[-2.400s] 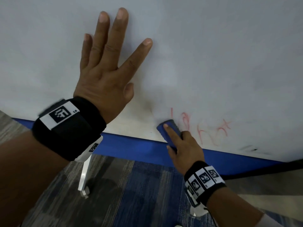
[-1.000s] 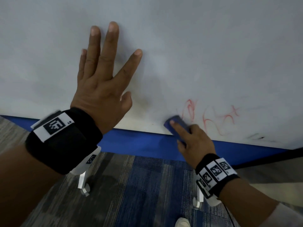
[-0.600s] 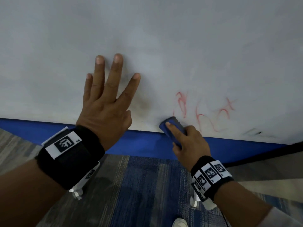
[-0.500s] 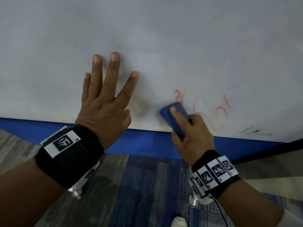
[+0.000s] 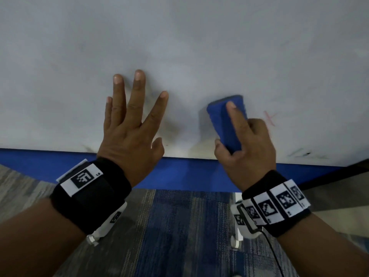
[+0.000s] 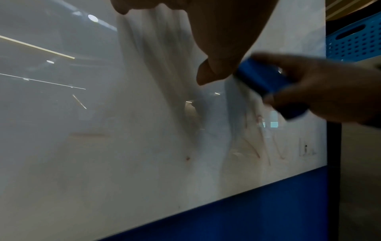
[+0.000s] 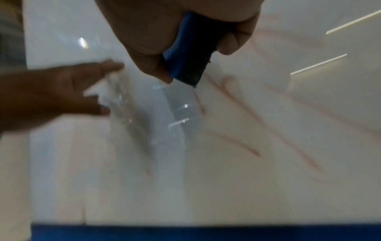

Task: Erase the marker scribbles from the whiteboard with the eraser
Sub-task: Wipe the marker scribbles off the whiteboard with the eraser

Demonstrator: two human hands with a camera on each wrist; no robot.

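The left hand (image 5: pixel 131 124) lay flat against the whiteboard (image 5: pixel 179 47), fingers straight and spread, the palm just above the board's blue bottom edge (image 5: pixel 189 172). To the right of that hand, the right hand (image 5: pixel 247 150) gripped the blue eraser (image 5: pixel 223 120): the index finger ran straight along its back, the thumb pressed its left side, and the other fingers curled round its right side. The eraser was held face-down against the whiteboard, tilted so its top leaned toward the left hand, a little above the blue edge. Just right of the eraser a faint red cross-shaped marker stroke (image 5: pixel 270 117) remained, and farther right, close to the blue edge, sat a small dark smudge (image 5: pixel 305 153). The right wrist view showed pale red streaks (image 7: pixel 247 146) smeared across the board below the eraser (image 7: pixel 189 55), though blur hid their exact shape. Both wrists wore black bands (image 5: pixel 89 192) with printed markers. Below the board lay blue and grey carpet (image 5: pixel 179 226).
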